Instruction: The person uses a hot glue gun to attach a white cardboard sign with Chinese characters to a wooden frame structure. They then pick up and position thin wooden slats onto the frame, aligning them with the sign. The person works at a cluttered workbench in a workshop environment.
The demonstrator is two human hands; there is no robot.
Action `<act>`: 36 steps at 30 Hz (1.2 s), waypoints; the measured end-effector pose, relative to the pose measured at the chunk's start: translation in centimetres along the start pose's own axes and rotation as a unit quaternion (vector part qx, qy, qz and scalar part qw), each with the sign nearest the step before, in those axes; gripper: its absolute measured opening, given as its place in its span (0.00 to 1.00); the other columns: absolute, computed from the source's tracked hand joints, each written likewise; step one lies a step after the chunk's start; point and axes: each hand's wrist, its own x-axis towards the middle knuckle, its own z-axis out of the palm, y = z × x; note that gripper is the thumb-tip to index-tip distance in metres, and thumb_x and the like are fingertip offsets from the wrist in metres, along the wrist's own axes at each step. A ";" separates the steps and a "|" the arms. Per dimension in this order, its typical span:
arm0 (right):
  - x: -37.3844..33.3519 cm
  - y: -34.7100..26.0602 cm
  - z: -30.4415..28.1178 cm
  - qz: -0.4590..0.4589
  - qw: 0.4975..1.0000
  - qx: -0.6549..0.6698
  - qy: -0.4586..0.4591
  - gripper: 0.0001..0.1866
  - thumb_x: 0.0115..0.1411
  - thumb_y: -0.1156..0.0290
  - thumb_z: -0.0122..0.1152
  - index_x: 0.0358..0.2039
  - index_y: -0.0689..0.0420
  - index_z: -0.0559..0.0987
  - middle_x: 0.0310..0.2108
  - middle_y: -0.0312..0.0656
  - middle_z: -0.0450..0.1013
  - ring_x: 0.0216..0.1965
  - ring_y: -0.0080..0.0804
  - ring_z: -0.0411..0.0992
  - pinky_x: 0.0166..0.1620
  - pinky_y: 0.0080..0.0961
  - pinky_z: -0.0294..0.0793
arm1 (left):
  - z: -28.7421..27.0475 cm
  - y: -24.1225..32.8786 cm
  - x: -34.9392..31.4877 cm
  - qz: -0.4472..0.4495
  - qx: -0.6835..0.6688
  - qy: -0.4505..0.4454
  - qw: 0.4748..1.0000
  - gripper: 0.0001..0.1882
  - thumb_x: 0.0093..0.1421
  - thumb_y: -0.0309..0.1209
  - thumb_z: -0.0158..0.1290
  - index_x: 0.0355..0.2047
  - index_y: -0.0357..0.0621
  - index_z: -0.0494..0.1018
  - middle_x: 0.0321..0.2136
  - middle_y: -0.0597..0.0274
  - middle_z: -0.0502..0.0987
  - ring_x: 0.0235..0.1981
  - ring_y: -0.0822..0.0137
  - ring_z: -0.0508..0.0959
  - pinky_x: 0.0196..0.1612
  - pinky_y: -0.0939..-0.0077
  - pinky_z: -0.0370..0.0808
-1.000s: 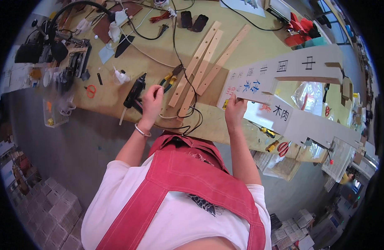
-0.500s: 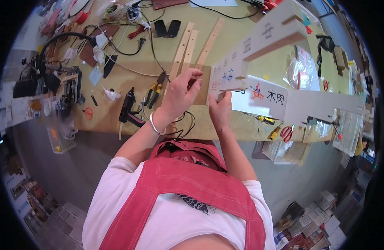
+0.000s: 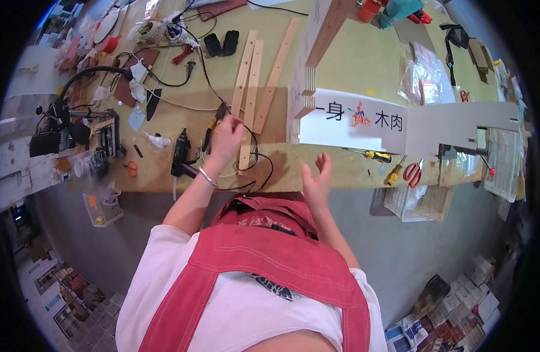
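My left hand (image 3: 226,142), a silver bangle on its wrist, is over the table beside yellow-and-black pliers (image 3: 210,130) and the near ends of drilled wooden strips (image 3: 244,76). Its fingers are loosely bent, and I see nothing held in them. My right hand (image 3: 318,183) hovers near the table's front edge, fingers apart and nothing in it. Beyond that hand stands an angled white board assembly (image 3: 393,105) with black lettering and a red-and-blue figure. Its tall side piece (image 3: 302,111) has notched plywood edges. Neither hand touches the assembly.
A black glue gun (image 3: 180,154) and looped black cable (image 3: 268,170) lie near the front edge. At left are a desk lamp (image 3: 70,114) and orange scissors (image 3: 131,169). Screwdrivers (image 3: 393,175), red scissors (image 3: 413,174) and a white basket (image 3: 419,202) are at right.
Both hands have come away from the white board assembly. My left hand moved left toward the pliers and strips; my right hand drew back toward me and spread open. The assembly now stands turned differently.
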 end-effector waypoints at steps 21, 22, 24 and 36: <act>-3.3 6.7 -9.4 0.117 0.981 0.146 0.052 0.29 0.64 0.76 0.57 0.63 0.67 0.60 0.58 0.55 0.68 0.55 0.35 0.70 0.58 0.30 0.70 | 5.7 -0.4 7.1 -0.108 -0.170 -0.092 0.975 0.14 0.64 0.36 0.49 0.41 0.36 0.71 0.30 0.53 0.79 0.25 0.62 0.81 0.29 0.68 0.77; -3.2 7.8 -9.7 0.122 0.979 0.151 0.055 0.29 0.64 0.76 0.57 0.63 0.67 0.61 0.56 0.53 0.70 0.52 0.33 0.71 0.54 0.28 0.71 | 4.0 3.1 5.6 -0.113 -0.273 -0.133 0.946 0.10 0.69 0.34 0.45 0.39 0.39 0.69 0.28 0.58 0.76 0.22 0.69 0.78 0.25 0.74 0.75; -2.3 9.1 -9.7 0.120 0.979 0.158 0.037 0.28 0.63 0.75 0.58 0.62 0.65 0.62 0.52 0.49 0.73 0.48 0.29 0.74 0.47 0.23 0.72 | 1.6 5.0 3.2 -0.121 -0.344 -0.120 0.923 0.10 0.71 0.35 0.45 0.39 0.39 0.69 0.28 0.58 0.76 0.21 0.71 0.77 0.24 0.76 0.74; -0.7 -8.8 -11.7 -0.255 0.950 0.179 -0.005 0.23 0.65 0.83 0.51 0.61 0.65 0.65 0.53 0.49 0.72 0.52 0.33 0.73 0.57 0.31 0.72 | -16.5 14.4 -9.5 0.198 -0.047 0.337 0.919 0.14 0.72 0.37 0.49 0.47 0.39 0.74 0.29 0.67 0.72 0.31 0.74 0.71 0.37 0.77 0.70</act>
